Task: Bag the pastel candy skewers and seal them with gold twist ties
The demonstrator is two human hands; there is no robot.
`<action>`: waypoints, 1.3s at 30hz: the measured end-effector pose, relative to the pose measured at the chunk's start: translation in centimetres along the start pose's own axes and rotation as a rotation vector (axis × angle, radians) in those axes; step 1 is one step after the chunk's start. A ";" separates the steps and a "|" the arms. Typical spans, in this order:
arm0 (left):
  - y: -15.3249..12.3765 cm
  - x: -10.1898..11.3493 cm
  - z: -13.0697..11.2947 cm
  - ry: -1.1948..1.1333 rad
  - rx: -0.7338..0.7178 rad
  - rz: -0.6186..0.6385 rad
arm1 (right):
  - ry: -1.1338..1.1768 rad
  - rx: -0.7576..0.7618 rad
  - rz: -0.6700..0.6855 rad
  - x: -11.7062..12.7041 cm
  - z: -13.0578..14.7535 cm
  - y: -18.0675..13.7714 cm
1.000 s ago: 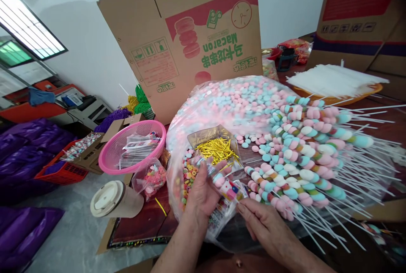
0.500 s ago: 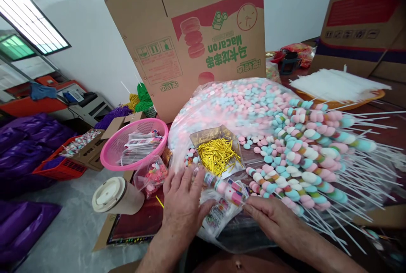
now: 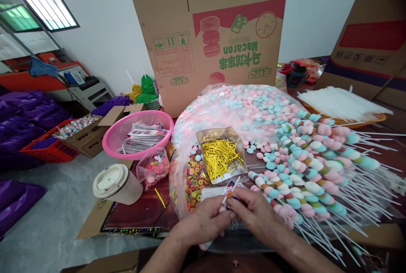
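at the near edge of the desk (image 3: 142, 216), your left hand (image 3: 206, 222) and right hand (image 3: 258, 218) (apart earlier) pinch the wrapped candy stick (image 3: 230, 188) together.

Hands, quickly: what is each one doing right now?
Left hand: closed on the candy stick.
Right hand: closed, pinching the same candy stick.

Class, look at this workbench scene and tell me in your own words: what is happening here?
A person is working amid heaps of sweets. The left hand and right hand meet and pinch a thin white stick with a printed wrapper on it. Just beyond lies an open bag of gold twist ties, with a big pile of candy skewers to the right. A pink basket holds more printed wrappers.
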State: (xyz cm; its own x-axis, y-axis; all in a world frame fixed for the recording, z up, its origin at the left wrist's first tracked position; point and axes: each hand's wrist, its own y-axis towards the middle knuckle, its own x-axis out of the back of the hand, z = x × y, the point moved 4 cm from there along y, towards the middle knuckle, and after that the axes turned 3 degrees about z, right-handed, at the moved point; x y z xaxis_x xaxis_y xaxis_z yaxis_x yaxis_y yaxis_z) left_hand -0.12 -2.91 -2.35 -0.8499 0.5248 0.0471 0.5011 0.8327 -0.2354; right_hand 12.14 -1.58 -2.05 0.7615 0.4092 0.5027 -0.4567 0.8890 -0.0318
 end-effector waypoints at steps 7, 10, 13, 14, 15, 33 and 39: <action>-0.1 1.1 0.7 -0.164 0.167 -0.020 | -0.910 0.712 -0.287 1.6 4.7 -0.8; 0.1 0.5 1.1 -0.178 0.219 0.144 | -1.084 0.918 -0.013 0.5 4.2 -0.9; 0.1 0.0 0.9 0.061 0.256 0.365 | -1.081 0.798 0.259 -0.8 2.2 -0.9; 0.0 0.0 0.6 0.256 0.222 0.377 | -0.986 0.681 0.334 -1.1 1.6 -0.9; 0.0 0.2 0.3 0.494 0.166 0.344 | -0.848 0.534 0.392 -1.3 1.0 -0.8; -1.4 3.6 4.0 -0.734 0.186 -0.627 | -0.935 0.288 0.403 0.2 -2.0 13.0; -0.5 3.6 3.6 -0.770 0.128 -0.617 | -1.025 0.144 0.254 4.7 -2.5 12.8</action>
State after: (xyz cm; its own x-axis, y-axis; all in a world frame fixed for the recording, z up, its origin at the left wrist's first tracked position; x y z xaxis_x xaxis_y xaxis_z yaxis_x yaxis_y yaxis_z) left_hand -4.00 -2.06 -5.58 -0.8523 -0.2894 -0.4357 -0.0472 0.8721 -0.4870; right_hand 11.00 12.24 -2.25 -0.0845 0.1516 0.9848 -0.6487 0.7418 -0.1698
